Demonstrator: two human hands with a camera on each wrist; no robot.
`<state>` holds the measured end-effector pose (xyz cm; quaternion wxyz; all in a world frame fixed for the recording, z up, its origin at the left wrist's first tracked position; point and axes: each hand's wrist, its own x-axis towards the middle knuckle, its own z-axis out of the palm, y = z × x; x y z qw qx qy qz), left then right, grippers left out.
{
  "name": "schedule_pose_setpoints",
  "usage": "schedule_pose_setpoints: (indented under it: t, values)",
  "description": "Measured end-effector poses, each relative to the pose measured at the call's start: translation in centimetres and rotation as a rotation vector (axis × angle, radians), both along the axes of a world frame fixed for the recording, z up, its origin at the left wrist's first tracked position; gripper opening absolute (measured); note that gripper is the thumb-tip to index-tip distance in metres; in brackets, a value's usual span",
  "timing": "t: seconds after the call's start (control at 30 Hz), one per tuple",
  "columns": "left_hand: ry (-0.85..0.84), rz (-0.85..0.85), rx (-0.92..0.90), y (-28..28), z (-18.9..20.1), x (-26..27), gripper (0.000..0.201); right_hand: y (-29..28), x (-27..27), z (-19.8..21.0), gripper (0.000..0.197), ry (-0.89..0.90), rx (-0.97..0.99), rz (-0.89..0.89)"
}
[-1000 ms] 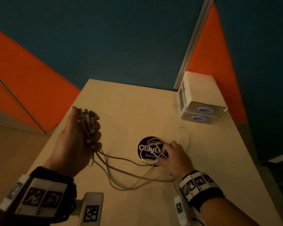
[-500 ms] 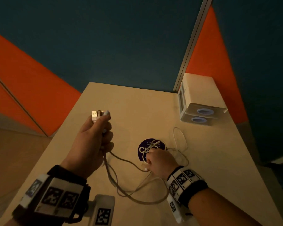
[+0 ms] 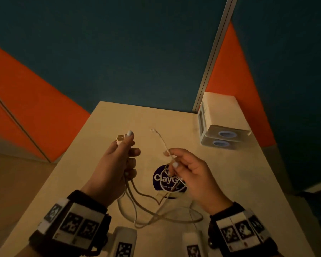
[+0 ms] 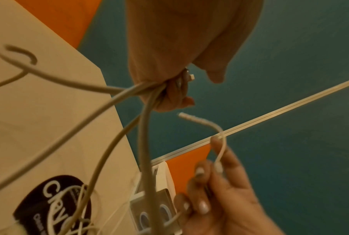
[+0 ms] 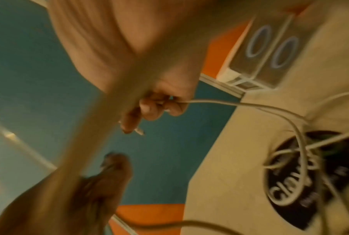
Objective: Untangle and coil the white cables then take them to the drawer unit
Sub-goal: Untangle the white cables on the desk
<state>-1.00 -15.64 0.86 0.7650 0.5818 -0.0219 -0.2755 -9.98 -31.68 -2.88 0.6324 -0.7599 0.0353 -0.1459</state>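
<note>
Several white cables [image 3: 156, 212] loop in a tangle over the near part of the beige table [image 3: 239, 182]. My left hand [image 3: 119, 160] is raised above the table and grips a bundle of cable ends, a USB plug [image 3: 120, 139] sticking out beside the thumb. The cables [image 4: 147, 127] hang down from that fist. My right hand [image 3: 182, 164] pinches a thin white cable [image 3: 164, 143] whose small connector end [image 3: 153, 130] points up and away. In the left wrist view that thin cable end [image 4: 201, 122] curves above my right fingers [image 4: 220, 182]. The white drawer unit [image 3: 222, 123] stands at the table's far right.
A round dark sticker with white lettering [image 3: 167, 180] lies under the cable loops. Orange and teal partition walls [image 3: 137, 52] stand behind the table, with a metal strip [image 3: 213, 52] between panels. The table's left edge [image 3: 63, 164] drops to a lighter floor.
My right hand has lifted off the table by the sticker, bringing a thin cable end up with it. My left hand stays raised with the bundle.
</note>
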Motion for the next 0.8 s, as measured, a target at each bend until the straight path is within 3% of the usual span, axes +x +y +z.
schedule_pose_setpoints:
  t: [0.1, 0.23, 0.3, 0.4, 0.43, 0.5, 0.6, 0.8]
  values:
    - [-0.024, -0.022, -0.003, -1.0, 0.8, -0.5, 0.068, 2.0, -0.4, 1.1, 0.033, -0.05, -0.215, 0.08]
    - [-0.018, -0.01, -0.079, -1.5, 1.6, -0.5, 0.019, 3.3, -0.8, 0.4, 0.036, -0.032, -0.402, 0.119]
    - [-0.001, -0.002, -0.134, -1.5, 1.7, -0.4, 0.011, 3.5, -1.1, 0.3, 0.033, 0.032, -0.346, 0.041]
    - [0.028, -0.056, -0.247, -1.9, 1.8, -0.9, 0.011, 4.3, -0.9, 1.0, 0.077, 0.1, -0.354, 0.031]
    - [0.035, -0.089, -0.298, -1.9, 1.9, -1.1, 0.01, 4.8, -0.6, 1.3, 0.083, 0.101, -0.34, 0.062]
    - [0.032, -0.139, -0.372, -1.8, 2.1, -1.1, 0.008, 5.4, 0.0, 1.4, 0.069, 0.104, -0.197, 0.113]
    - [0.025, -0.153, -0.434, -1.6, 2.4, -0.6, 0.011, 5.6, 0.2, 0.6, 0.023, 0.095, 0.003, 0.098]
    - [-0.056, -0.026, -0.536, -0.6, 3.7, 1.5, 0.017, 4.4, -1.9, -1.6, 0.029, 0.173, 0.068, 0.137]
